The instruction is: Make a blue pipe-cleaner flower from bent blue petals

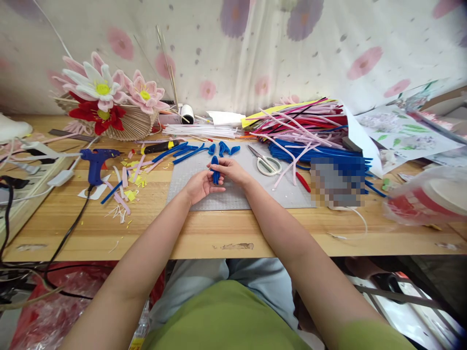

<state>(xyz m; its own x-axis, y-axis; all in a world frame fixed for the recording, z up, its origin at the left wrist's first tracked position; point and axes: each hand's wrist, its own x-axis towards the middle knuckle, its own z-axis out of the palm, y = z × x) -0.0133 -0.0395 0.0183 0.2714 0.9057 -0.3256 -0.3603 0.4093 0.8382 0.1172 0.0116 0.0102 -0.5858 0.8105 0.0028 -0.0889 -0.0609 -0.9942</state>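
Observation:
Between my two hands, above the grey cutting mat [233,198], is a bent piece of blue pipe cleaner [215,167]. My left hand [200,187] cups it from the left with its fingers curled around the lower part. From the right, my right hand [232,171] pinches its upper part. Just behind lie several small folded blue pipe-cleaner pieces [224,148]. Straight blue pipe cleaners [188,152] rest at the mat's upper left. White-handled scissors [268,164] lie on the mat to the right of my hands.
A purple glue gun [95,164] stands left among pink and yellow scraps, its cord hanging over the edge. Fuzzy flowers [102,90] sit behind it. Bundles of blue pipe cleaners [299,151] and mixed-colour ones [310,121] lie right, near a bagged tub [430,197].

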